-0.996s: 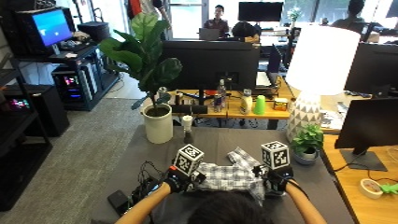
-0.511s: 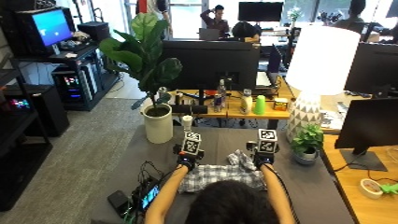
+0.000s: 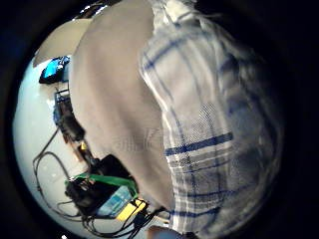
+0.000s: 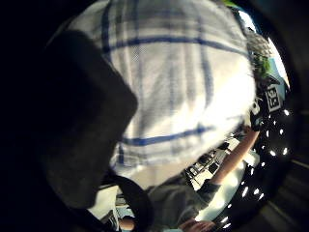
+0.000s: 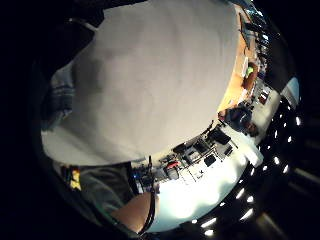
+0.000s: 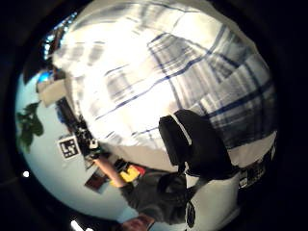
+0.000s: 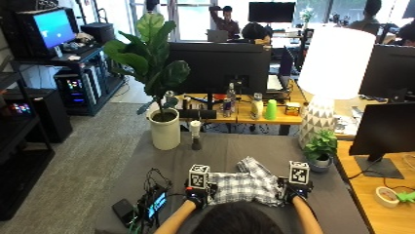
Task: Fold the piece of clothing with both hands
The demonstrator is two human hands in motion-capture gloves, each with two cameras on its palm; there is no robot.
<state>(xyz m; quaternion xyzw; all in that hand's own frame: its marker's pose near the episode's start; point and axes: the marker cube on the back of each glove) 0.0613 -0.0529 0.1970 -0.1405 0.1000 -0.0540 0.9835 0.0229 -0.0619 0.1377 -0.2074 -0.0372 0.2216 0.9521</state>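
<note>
A white and blue plaid garment (image 7: 246,187) lies bunched on the grey table (image 7: 227,151), close to the person, with one part sticking out on its far side. My left hand (image 7: 195,197) is at its left edge and my right hand (image 7: 295,194) at its right edge. In the left thumb side view a dark thumb (image 4: 77,121) lies over the plaid cloth (image 4: 178,82). The right thumb (image 6: 197,144) curls onto the cloth (image 6: 144,86) too. The left little finger side view shows the cloth's edge (image 3: 214,124) on bare table (image 3: 109,99).
A large plant in a white pot (image 7: 164,129) and a small bottle (image 7: 196,136) stand at the table's far left. A white lamp (image 7: 322,117), a small potted plant (image 7: 321,151) and a monitor (image 7: 389,131) stand at the right. Devices with cables (image 7: 146,204) lie at the near left.
Both hands reached away from the person over the garment half a second ago and have come back toward the person, still at its left and right edges.
</note>
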